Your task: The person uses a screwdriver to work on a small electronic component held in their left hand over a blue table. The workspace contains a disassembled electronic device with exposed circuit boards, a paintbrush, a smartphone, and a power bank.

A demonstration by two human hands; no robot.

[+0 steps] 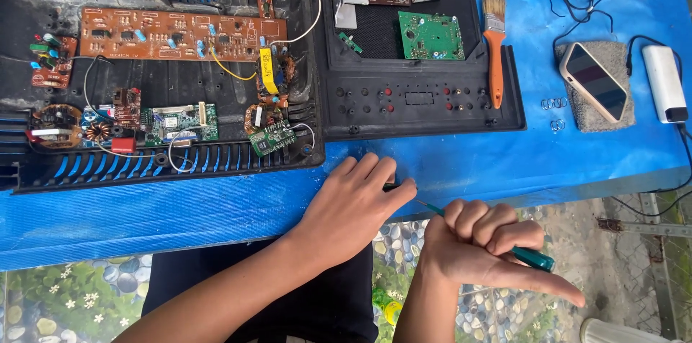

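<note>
Left hand (357, 202) flat, fingers spread loose, pressing small dark part (390, 186) at front edge of blue desk (180, 213), nothing grasped. Right hand (479, 245) fisted tight round green-handled screwdriver (532, 258), thumb out, tip aimed at dark part. Open black casing (422, 108) just behind.

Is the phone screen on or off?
Off: the phone, lying face up on a grey pad, shows a dark, reflective screen.

hands (353, 202): 2 | paintbrush (494, 47): 1 | phone (594, 81): 1 | power bank (664, 83): 1 | screwdriver (530, 256): 1
</note>
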